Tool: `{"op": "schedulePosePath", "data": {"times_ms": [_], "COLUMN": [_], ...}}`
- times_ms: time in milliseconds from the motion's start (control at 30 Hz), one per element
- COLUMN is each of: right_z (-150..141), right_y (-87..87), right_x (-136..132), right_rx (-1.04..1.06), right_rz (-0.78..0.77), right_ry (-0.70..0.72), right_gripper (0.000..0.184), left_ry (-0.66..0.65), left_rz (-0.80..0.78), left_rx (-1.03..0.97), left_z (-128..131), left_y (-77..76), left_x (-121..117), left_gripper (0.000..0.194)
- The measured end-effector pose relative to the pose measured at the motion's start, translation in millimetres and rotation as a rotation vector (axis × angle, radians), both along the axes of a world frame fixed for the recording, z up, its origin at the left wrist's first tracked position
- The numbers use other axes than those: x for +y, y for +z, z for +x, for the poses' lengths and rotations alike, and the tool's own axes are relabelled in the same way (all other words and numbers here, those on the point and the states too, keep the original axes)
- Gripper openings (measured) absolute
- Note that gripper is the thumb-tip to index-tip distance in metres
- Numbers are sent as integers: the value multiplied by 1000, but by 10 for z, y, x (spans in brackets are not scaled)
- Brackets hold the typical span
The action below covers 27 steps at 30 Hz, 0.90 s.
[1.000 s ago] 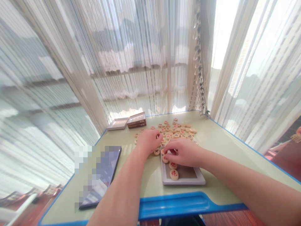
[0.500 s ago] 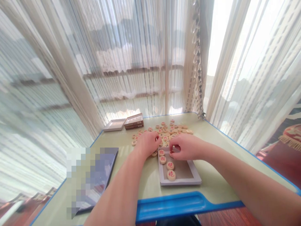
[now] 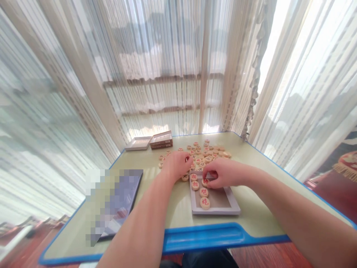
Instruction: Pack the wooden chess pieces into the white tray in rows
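My right hand (image 3: 224, 173) reaches over a shallow white-rimmed box tray (image 3: 216, 212), its thumb and fingers closed around a round wooden xiangqi piece (image 3: 205, 182) with a red character. Two pieces marked in red (image 3: 195, 185) lie along the tray's left wall. Two more red pieces (image 3: 204, 192) stand in a column nearer me. My left hand (image 3: 177, 164) is curled beside the tray's far left corner, above the loose pieces; what its fingers hold, if anything, is hidden. A black-marked piece (image 3: 185, 178) lies just below that hand.
Many xiangqi pieces (image 3: 198, 160) are spread behind the tray. At the back left are an open white box part (image 3: 138, 143) and stacked brown boxes (image 3: 161, 140). A dark flat tablet-like object (image 3: 131, 201), partly pixelated, lies left. The table has a blue edge (image 3: 206, 237); curtains hang behind.
The view has shifted slightly. The piece under my right fingers now shows its red character more plainly inside the tray. My left hand stays about where it was.
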State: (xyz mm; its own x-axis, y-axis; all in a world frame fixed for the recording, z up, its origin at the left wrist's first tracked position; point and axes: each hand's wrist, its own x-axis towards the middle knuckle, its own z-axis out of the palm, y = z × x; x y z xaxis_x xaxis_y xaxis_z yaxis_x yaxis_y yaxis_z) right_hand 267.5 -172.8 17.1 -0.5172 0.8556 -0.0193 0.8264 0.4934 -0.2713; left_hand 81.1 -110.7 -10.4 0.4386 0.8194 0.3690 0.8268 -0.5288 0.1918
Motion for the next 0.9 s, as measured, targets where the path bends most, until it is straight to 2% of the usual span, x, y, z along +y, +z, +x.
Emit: {"op": "schedulePosePath", "data": {"times_ms": [200, 433, 600, 900], "right_z": [-34, -152, -205, -203], "right_y": [-15, -157, -240, -247], "right_x": [-8, 38, 73, 100], "right_rx": [19, 134, 168, 180], "right_rz": [37, 276, 274, 242], "right_ry": [-17, -17, 21, 59], "right_gripper": [20, 23, 18, 19], "left_ry": [-17, 45, 43, 5], "left_rz": [-11, -43, -36, -20], "left_rx": [-1, -34, -28, -11], "left_z": [4, -18, 12, 23], "left_y": [-20, -46, -20, 14], "left_x": [15, 73, 16, -30], "left_gripper": [32, 34, 34, 35]}}
